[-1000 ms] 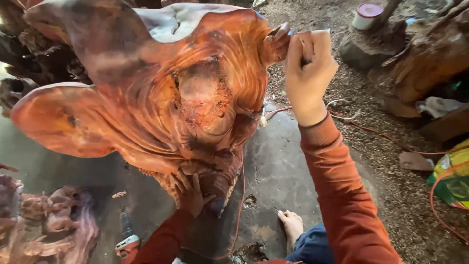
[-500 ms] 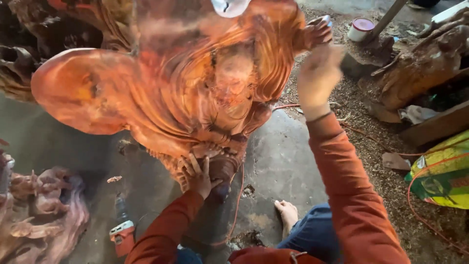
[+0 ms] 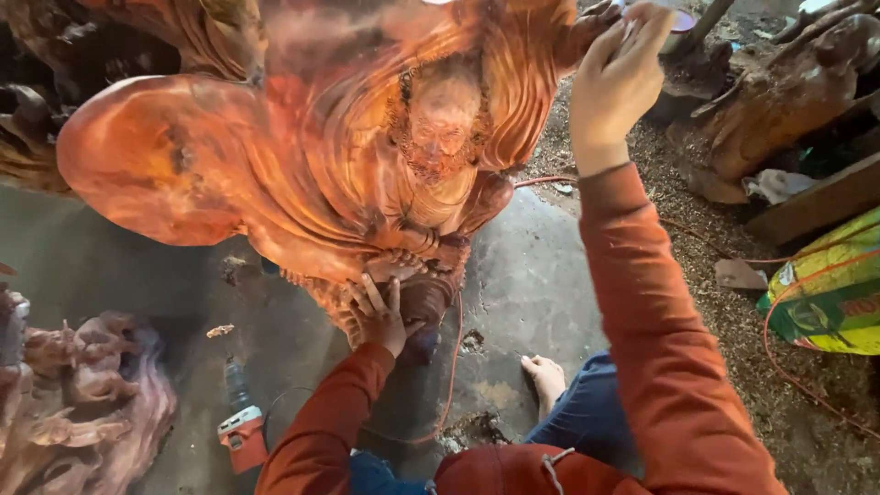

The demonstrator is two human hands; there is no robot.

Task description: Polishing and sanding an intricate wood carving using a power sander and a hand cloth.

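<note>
Head view: carving [image 3: 348, 165] between left hand [image 3: 380, 316] and right hand [image 3: 616, 78]

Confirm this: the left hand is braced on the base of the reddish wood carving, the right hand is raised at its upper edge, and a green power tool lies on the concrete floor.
Wrong only on colour: the head view shows the power tool is red. The left hand does rest on the wood carving base, and the right hand is raised at its upper edge.

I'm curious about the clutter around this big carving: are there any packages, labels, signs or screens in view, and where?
Printed sack: far right on the sawdust-strewn ground, bulging, yellow and green with a red patch of print, an orange cord looped over it.
Small round container: top edge, just beyond the raised right hand, white with a purplish lid; any label is too small to tell.
No signs or screens are in view.
</note>
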